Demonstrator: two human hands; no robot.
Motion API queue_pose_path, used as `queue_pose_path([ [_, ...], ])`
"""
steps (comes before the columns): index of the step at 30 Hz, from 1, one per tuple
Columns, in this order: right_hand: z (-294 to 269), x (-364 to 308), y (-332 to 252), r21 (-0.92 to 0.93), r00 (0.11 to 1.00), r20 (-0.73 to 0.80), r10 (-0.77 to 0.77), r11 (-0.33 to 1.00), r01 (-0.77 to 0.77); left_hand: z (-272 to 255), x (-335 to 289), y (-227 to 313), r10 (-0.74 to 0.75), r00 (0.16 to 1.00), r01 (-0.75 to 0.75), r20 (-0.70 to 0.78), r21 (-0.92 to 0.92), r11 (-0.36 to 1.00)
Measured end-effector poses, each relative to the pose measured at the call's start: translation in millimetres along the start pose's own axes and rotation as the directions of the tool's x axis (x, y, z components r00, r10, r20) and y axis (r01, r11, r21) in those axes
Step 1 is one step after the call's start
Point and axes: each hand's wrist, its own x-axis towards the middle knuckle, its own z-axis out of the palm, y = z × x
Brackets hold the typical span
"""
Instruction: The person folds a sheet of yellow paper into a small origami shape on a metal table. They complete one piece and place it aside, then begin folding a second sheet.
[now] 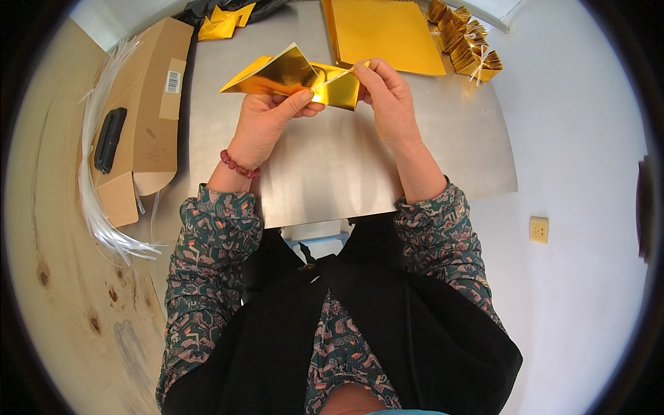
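- While the metal table (332, 162) spreads beneath both forearms, the work is held up over its middle, toward the far half.
- Along the left side leans an opened cardboard box (155, 90), well apart from the hands.
- Just beyond the right hand (392, 100) lies a stack of gold sheets (387, 34), with a pleated gold bundle (474, 48) to the right of it.
- Between the two hands is a folded gold sheet (277, 75), off the tabletop, one pointed flap standing up on the left and a flatter part reaching right. The step in hand looks like shaping or opening a fold. Any further crease would seem to call for a steady left grip, with the right fingertips guiding the edge so the layers line up.
- On the sheet's lower edge, near its middle, the left hand (268, 116) is clamped, thumb on top and fingers behind, the flap rising above it.
- At the sheet's upper right end, the right hand has thumb and forefinger brought together on a thin edge, its other fingers curled; most of the sheet lies to its left.
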Motion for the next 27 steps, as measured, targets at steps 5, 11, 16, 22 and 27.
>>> queue_pose_path([
  [5,-0.7,-1.4,-2.6,-0.041,1.000,0.026,-0.001,0.999,0.003,1.0,-0.2,0.4,0.000,1.000,0.000,0.008,-0.002,1.000],
  [11,1.4,-2.1,-3.8,-0.036,0.997,-0.069,-0.018,0.999,0.015,2.3,-1.1,0.7,-0.058,0.998,0.058,0.010,-0.017,0.998],
  [16,-3.2,-1.3,-0.8,-0.064,0.997,-0.068,-0.041,0.997,0.037,2.3,-2.2,0.1,-0.058,0.998,0.058,0.039,0.011,0.998],
  [22,-7.9,-2.3,-1.9,-0.050,1.000,-0.027,-0.010,0.999,0.009,2.7,-4.3,0.4,-0.097,0.992,0.099,0.077,-0.017,0.995],
  [27,-7.5,-4.3,-6.3,-0.097,0.999,0.025,-0.043,0.994,0.045,2.5,-5.6,1.2,-0.087,0.995,0.089,0.057,-0.028,0.996],
])
